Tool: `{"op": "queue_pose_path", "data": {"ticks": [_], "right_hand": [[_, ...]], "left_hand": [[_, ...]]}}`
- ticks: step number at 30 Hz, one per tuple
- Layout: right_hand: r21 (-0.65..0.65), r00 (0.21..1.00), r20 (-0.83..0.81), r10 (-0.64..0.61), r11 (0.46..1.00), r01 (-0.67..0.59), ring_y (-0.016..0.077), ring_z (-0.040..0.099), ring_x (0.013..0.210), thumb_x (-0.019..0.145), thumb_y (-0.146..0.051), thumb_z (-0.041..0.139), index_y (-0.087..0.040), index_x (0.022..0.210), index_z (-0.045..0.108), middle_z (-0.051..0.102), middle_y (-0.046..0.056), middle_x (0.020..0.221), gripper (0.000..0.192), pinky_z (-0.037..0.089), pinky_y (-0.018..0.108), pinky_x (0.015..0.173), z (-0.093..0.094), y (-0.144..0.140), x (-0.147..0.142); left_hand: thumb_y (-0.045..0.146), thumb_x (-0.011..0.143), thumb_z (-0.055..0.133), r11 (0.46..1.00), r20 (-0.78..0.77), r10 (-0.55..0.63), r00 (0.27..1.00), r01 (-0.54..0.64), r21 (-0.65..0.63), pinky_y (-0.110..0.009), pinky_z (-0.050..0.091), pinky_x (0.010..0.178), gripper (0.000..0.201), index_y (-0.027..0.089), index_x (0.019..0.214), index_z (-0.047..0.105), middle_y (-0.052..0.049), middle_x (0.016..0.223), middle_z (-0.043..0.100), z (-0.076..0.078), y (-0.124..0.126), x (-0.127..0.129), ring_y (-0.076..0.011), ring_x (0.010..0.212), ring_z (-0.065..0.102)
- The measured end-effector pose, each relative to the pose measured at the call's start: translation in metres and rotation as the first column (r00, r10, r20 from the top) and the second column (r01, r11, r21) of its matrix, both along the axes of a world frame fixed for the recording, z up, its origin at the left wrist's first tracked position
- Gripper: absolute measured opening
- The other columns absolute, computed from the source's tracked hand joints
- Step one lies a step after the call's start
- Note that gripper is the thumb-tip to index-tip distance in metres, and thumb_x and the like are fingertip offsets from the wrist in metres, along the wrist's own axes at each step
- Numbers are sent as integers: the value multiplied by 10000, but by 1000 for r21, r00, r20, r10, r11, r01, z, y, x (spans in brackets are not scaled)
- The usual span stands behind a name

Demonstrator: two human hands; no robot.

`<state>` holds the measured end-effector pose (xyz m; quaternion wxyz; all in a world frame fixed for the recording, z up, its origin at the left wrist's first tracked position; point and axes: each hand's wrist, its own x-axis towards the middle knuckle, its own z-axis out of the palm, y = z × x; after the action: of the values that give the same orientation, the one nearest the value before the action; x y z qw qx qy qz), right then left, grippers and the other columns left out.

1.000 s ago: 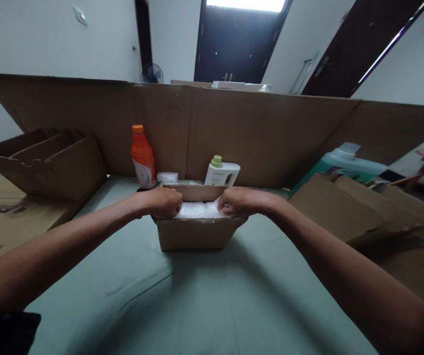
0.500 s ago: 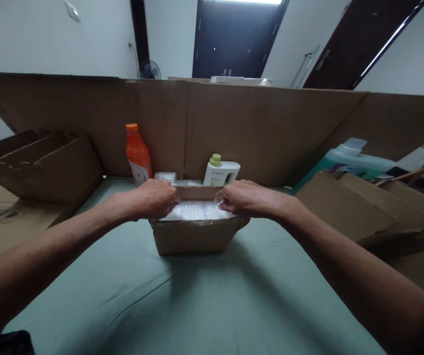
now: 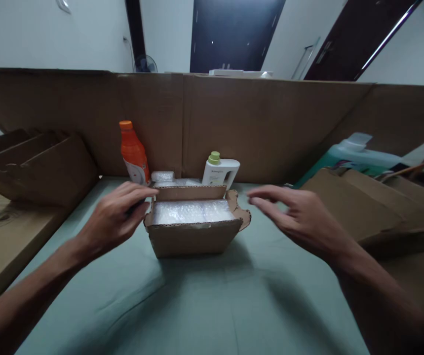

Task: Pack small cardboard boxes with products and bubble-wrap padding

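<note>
An open cardboard box (image 3: 191,240) stands upright on the green cloth in front of me. Inside it lies a bundle in bubble wrap (image 3: 193,211), close to the level of the rim. Beside the box's left edge is my left hand (image 3: 117,214), fingers and thumb apart with nothing between them. My right hand (image 3: 289,212) hovers off to the right of the box, also empty, its fingers stretched toward the torn side flap (image 3: 242,217). What the wrapping covers cannot be made out.
Behind the box stand an orange bottle (image 3: 134,155), a white jug with a green cap (image 3: 219,172) and bubble-wrapped pieces (image 3: 163,176). A cardboard partition (image 3: 234,123) runs across the back. Cardboard boxes (image 3: 49,167) are at left; a teal liquid bottle (image 3: 360,157) lies behind cardboard at right.
Both hands have let go of the bubble wrap in the box and moved outward, one to each side. The box's side flaps now show; the wrapped bundle stays inside.
</note>
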<state>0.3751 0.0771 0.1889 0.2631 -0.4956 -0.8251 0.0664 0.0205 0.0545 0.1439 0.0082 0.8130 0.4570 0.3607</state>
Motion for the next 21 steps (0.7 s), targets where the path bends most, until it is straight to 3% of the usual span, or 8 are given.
{"op": "queue_pose_path", "data": {"ticks": [1, 3, 6, 8, 12, 15, 17, 21], "right_hand": [[26, 993, -87, -83, 996, 85, 202, 703, 819, 930, -398, 533, -227, 965, 739, 777, 44, 942, 271, 515, 300, 721, -10, -10, 13], [-45, 966, -179, -185, 983, 180, 226, 708, 821, 896, -456, 575, -225, 981, 733, 774, 66, 938, 292, 535, 312, 669, -41, -23, 32], [-274, 956, -223, -189, 954, 125, 271, 706, 936, 818, -488, 646, -200, 1233, 645, 741, 119, 1125, 506, 578, 347, 672, -97, -22, 30], [-354, 945, -291, -152, 934, 41, 290, 693, 998, 771, -497, 677, -189, 1317, 570, 706, 138, 1212, 636, 594, 398, 767, -127, -12, 13], [-408, 911, -375, -173, 913, 6, 336, 695, 990, 723, -521, 671, -168, 1173, 610, 734, 149, 1114, 575, 577, 464, 838, -154, 4, -19], [-398, 906, -346, -243, 913, 92, 362, 690, 1004, 732, -530, 662, -151, 1121, 626, 740, 152, 1072, 545, 570, 487, 847, -157, -9, -23], [-389, 914, -335, -230, 917, 88, 360, 696, 992, 764, -526, 654, -147, 1115, 639, 743, 147, 1055, 517, 573, 491, 846, -160, -32, -23], [-364, 910, -405, -91, 929, -69, 377, 643, 1170, 794, -461, 670, -153, 1252, 631, 702, 173, 1226, 553, 538, 516, 967, -166, -80, -43]], "left_hand": [[288, 944, 545, 997, 98, 71, 993, -70, -13, -358, 541, 874, 280, 244, 1195, 660, -60, 1096, 725, -15, -15, -9, -217, 965, 671], [379, 909, 620, 972, 191, 187, 964, -153, -179, -391, 559, 880, 433, 282, 1328, 570, -69, 1203, 687, -52, -40, -20, -243, 1021, 664], [480, 833, 692, 890, 284, 250, 926, -104, -444, -487, 539, 962, 784, 290, 1512, 349, -138, 1446, 525, -108, -52, -17, -322, 1229, 587], [526, 771, 734, 849, 375, 236, 896, -2, -529, -546, 472, 1054, 975, 274, 1563, 224, -171, 1561, 376, -131, -40, -2, -366, 1351, 483], [609, 662, 761, 834, 550, 206, 809, 149, -531, -583, 382, 1123, 1064, 174, 1514, 295, -201, 1475, 451, -134, -4, 37, -406, 1347, 467], [610, 690, 723, 847, 582, 214, 784, 149, -511, -578, 379, 1130, 985, 164, 1481, 341, -183, 1396, 522, -128, -6, 50, -405, 1343, 474], [597, 721, 707, 832, 523, 238, 818, 105, -544, -585, 389, 1125, 940, 184, 1487, 352, -178, 1394, 533, -134, -32, 43, -406, 1342, 480], [550, 832, 645, 803, 343, 313, 886, -54, -593, -629, 390, 1129, 768, 268, 1498, 386, -143, 1356, 587, -164, -116, 2, -416, 1352, 482]]}}
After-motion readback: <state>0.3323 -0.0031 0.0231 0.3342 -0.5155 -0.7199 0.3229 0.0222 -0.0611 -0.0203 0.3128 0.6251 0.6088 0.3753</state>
